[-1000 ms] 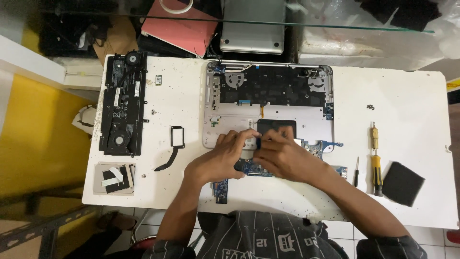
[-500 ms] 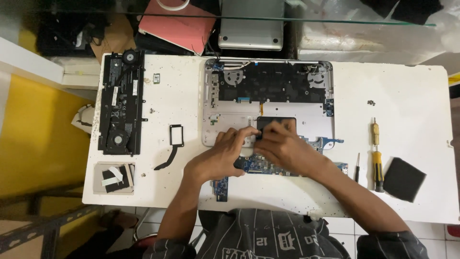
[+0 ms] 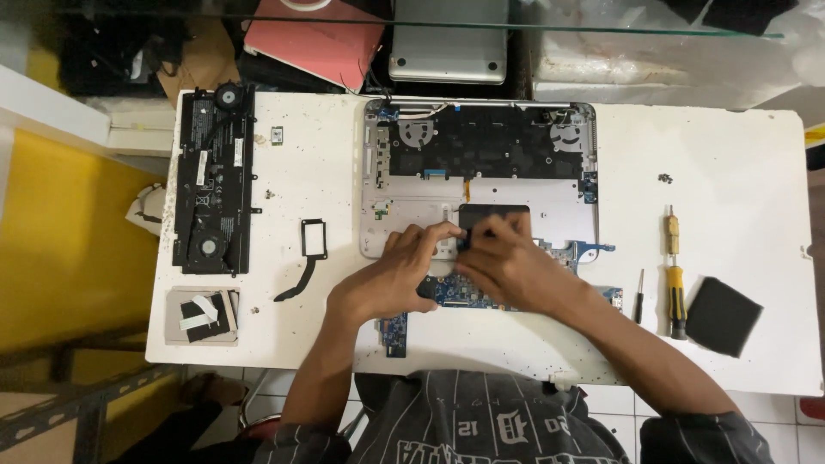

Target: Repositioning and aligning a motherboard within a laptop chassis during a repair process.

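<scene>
Left hand (image 3: 391,279): fingertips pinching at the black touchpad (image 3: 493,216) edge; grip contents unclear.
Right hand (image 3: 507,262): pressing beside it, cannot tell the grip.
Laptop chassis (image 3: 567,202): lying under both hands.
Blue circuit board (image 3: 455,292): lying beneath the palms.

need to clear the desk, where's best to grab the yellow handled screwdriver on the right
Take the yellow-handled screwdriver by its thick yellow handle, coming from above with the fingers pinching across its width. It lies flat on the white table, lengthwise away from the person, with free space either side between the small black screwdriver and the black pad.
</scene>
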